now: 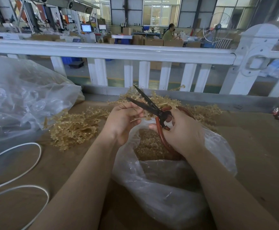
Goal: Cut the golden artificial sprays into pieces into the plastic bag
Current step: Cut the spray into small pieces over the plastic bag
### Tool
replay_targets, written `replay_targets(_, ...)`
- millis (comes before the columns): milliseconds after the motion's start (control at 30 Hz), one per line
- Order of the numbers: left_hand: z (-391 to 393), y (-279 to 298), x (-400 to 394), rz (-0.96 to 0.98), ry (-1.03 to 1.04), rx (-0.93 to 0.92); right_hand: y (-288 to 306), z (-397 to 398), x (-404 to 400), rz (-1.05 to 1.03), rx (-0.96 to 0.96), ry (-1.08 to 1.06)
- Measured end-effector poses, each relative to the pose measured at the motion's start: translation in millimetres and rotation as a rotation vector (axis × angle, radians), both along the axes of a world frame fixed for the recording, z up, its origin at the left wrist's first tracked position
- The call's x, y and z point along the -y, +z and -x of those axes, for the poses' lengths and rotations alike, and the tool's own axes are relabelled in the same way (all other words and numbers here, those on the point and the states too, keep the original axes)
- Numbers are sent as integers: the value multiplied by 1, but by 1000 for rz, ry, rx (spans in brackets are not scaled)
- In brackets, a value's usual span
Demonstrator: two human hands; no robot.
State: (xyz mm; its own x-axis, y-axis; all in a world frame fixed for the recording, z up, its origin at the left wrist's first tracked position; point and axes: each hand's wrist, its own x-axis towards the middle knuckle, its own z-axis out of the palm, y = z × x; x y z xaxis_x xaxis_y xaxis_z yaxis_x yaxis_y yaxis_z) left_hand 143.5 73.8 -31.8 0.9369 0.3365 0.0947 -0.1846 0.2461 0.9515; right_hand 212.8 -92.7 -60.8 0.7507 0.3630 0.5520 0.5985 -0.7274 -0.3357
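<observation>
The near middle of the worktop (pixel 259 146) is taken up by the open plastic bag (pixel 160 180), with both forearms reaching over it. Heaps of golden sprays (pixel 72 127) crowd the far middle, right up to the white railing (pixel 118 50) that closes off the far side. A large crumpled bag (pixel 19 97) blocks the far left (white cord (pixel 27 163) loops lie nearer). Bare worktop lies open to the right.

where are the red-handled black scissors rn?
Head view, centre: the red-handled black scissors are gripped by the right hand, blades open, above the mouth of the clear plastic bag, beside the left hand.
</observation>
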Motion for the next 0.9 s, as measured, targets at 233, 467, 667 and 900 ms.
replay_targets(233,-3,-3,-3,85,-71,1,1,2,0,5,20,-26)
replay_targets(467,-2,-2,-3,96,-85,10,3,4,3,24,29,-33)
replay_targets(667,-2,-2,-2,50,-58,29,5,4,3,29,50,-39)
replay_targets(900,0,-1,0,-83,-64,58,2,2,4,25,70,-38)
